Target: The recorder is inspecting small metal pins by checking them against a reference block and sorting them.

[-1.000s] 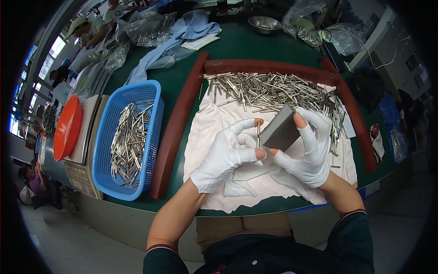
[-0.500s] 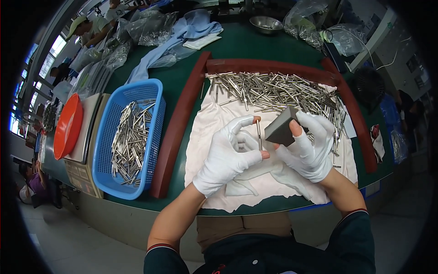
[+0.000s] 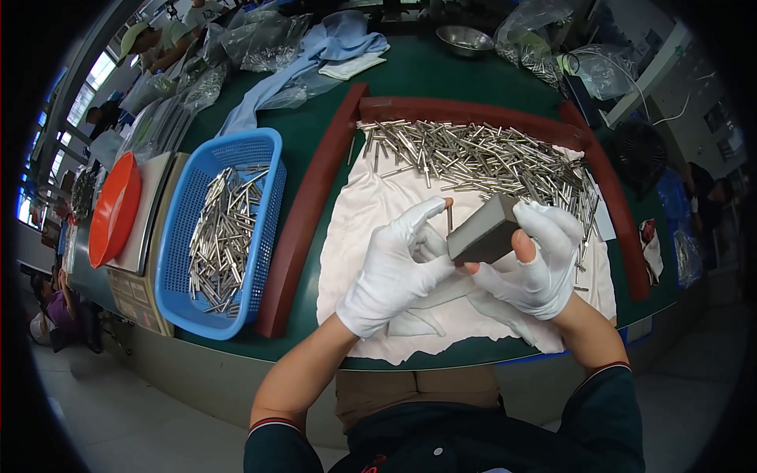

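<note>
My left hand point(image 3: 391, 268), in a white glove with bare fingertips, grips a slim metal pin point(image 3: 449, 220) upright between thumb and forefinger. In my right hand point(image 3: 538, 272), gloved the same way, is a dark grey rectangular block point(image 3: 484, 233), tilted. Its left edge meets the pin or stands just in front of it, hiding the pin's lower end and my left thumb tip. Both hands are above a pale cloth point(image 3: 347, 260). Beyond them a heap of similar metal pins point(image 3: 473, 162) covers the cloth's far part.
A dark red raised frame point(image 3: 307, 229) borders the cloth on the left, back and right. Left of it stands a blue plastic basket point(image 3: 169, 276) of pins, then an orange bowl point(image 3: 116, 209). At the back are a steel bowl point(image 3: 465, 39) and a blue cloth point(image 3: 272, 79).
My right hand has brought the grey block left and slightly down, to the pin. The block now covers the pin's lower end. My left hand has hardly moved.
</note>
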